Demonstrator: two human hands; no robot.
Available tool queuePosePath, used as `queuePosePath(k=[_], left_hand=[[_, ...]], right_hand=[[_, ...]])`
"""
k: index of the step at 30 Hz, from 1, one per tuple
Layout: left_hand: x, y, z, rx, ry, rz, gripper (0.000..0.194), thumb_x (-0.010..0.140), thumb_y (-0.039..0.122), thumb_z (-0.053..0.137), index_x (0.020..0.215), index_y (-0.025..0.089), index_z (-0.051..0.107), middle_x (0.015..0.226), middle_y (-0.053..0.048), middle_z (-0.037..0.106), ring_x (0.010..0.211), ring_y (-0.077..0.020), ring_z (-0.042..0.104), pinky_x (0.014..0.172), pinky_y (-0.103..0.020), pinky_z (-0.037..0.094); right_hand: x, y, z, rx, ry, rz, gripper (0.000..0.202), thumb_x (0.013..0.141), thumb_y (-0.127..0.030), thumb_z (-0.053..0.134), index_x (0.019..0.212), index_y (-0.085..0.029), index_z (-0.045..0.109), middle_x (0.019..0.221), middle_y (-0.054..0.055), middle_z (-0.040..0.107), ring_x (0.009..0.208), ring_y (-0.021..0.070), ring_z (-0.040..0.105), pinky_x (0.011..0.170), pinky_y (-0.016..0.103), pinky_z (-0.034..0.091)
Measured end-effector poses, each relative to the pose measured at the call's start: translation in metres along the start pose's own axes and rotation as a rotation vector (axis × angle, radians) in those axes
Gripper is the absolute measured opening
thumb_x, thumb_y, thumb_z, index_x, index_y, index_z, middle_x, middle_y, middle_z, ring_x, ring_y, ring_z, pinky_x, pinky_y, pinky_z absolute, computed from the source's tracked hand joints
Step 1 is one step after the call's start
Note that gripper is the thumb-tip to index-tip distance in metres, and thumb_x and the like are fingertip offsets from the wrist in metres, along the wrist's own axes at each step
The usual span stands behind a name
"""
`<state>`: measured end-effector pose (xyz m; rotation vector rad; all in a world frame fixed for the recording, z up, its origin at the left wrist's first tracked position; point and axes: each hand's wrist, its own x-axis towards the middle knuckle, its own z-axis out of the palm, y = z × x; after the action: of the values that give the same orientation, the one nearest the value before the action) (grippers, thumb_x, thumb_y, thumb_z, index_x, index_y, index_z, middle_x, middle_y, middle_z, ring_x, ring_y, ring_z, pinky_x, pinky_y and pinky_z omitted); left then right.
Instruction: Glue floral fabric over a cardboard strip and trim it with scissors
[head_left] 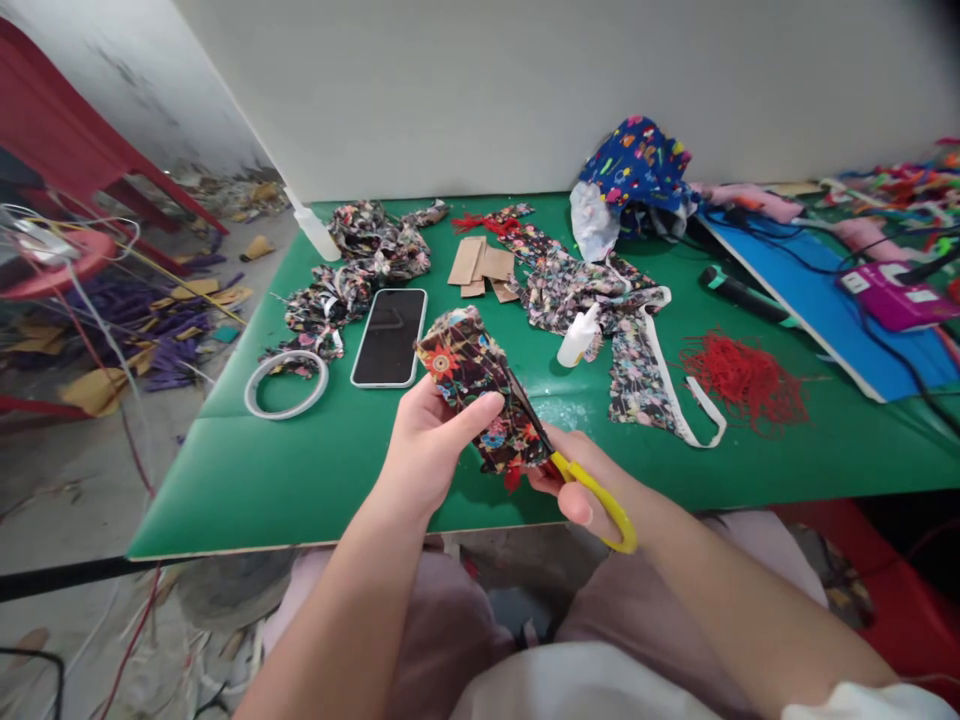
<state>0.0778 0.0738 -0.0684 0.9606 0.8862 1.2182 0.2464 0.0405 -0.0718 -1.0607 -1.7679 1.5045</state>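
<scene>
While the left hand (421,445) clamped the floral cloth (474,385), the right hand (589,458) gripped scissors (564,466) alongside, cutting apparently requiring steady tension between them.

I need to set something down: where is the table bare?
The green table is bare front left, between the ring, left hand and near edge; a strip fronts the red threads. Its far side, with floral cloth, is crowded.

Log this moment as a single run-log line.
left hand: holds floral cloth | right hand: holds yellow scissors, blades at cloth | nearby: phone, tape roll, red threads
</scene>
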Motion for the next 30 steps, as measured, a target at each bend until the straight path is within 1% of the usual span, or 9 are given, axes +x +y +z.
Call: queuePosePath(k=[4, 7, 11, 18, 23, 30], left_hand=[[0.0, -0.0011, -0.0008, 0.023, -0.011, 0.002, 0.02, 0.069, 0.027, 0.076, 0.085, 0.023, 0.065, 0.081, 0.004, 0.068, 0.067, -0.0104, 0.06, 0.067, -0.022, 0.049], [0.0, -0.0012, -0.0007, 0.028, -0.006, 0.0, 0.022, 0.068, 0.028, 0.077, 0.086, 0.021, 0.065, 0.082, 0.002, 0.069, 0.068, -0.0113, 0.061, 0.067, -0.023, 0.05], [-0.0003, -0.0007, -0.0001, 0.014, -0.01, 0.0, 0.022, 0.069, 0.026, 0.077, 0.087, 0.021, 0.065, 0.083, 0.002, 0.069, 0.068, -0.0107, 0.061, 0.066, -0.021, 0.05], [-0.0004, -0.0004, 0.0005, 0.019, -0.005, 0.0, 0.022, 0.068, 0.026, 0.077, 0.086, 0.021, 0.066, 0.084, 0.001, 0.069, 0.069, -0.0113, 0.061, 0.066, -0.022, 0.05], [0.0003, -0.001, 0.0002, -0.009, -0.016, 0.004, 0.02, 0.069, 0.024, 0.076, 0.086, 0.022, 0.066, 0.08, 0.003, 0.069, 0.067, -0.0092, 0.06, 0.065, -0.019, 0.049], [-0.0003, -0.0015, -0.0011, -0.021, -0.022, 0.013, 0.019, 0.07, 0.023, 0.076, 0.087, 0.022, 0.067, 0.078, 0.004, 0.068, 0.065, -0.0073, 0.058, 0.065, -0.017, 0.048]], right_hand=[[-0.001, -0.0043, -0.0011, -0.024, -0.034, -0.004, 0.077, 0.056, -0.09, 0.029, 0.082, -0.019, 0.044, 0.057, -0.007, 0.036, 0.053, 0.0079, 0.03, 0.049, 0.023, 0.027], [-0.0017, -0.0047, 0.0002, -0.027, 0.002, -0.007, 0.079, 0.057, -0.09, 0.024, 0.084, -0.018, 0.046, 0.058, -0.006, 0.035, 0.054, 0.0082, 0.029, 0.049, 0.024, 0.025], [-0.0025, -0.0034, 0.0026, -0.02, 0.035, 0.008, 0.079, 0.057, -0.091, 0.02, 0.077, -0.019, 0.044, 0.059, -0.005, 0.035, 0.056, 0.0087, 0.029, 0.049, 0.024, 0.024], [-0.0027, -0.0035, 0.0032, -0.025, 0.025, 0.005, 0.08, 0.059, -0.09, 0.018, 0.079, -0.018, 0.047, 0.06, -0.005, 0.036, 0.057, 0.0094, 0.029, 0.049, 0.024, 0.025], [-0.0025, -0.0036, 0.0039, -0.008, 0.032, 0.026, 0.08, 0.058, -0.091, 0.019, 0.077, -0.018, 0.045, 0.06, -0.005, 0.036, 0.057, 0.0087, 0.028, 0.048, 0.023, 0.024], [-0.0031, -0.0039, 0.0053, -0.02, 0.048, 0.012, 0.078, 0.061, -0.09, 0.019, 0.078, -0.018, 0.045, 0.06, -0.005, 0.034, 0.058, 0.009, 0.027, 0.048, 0.022, 0.024]])
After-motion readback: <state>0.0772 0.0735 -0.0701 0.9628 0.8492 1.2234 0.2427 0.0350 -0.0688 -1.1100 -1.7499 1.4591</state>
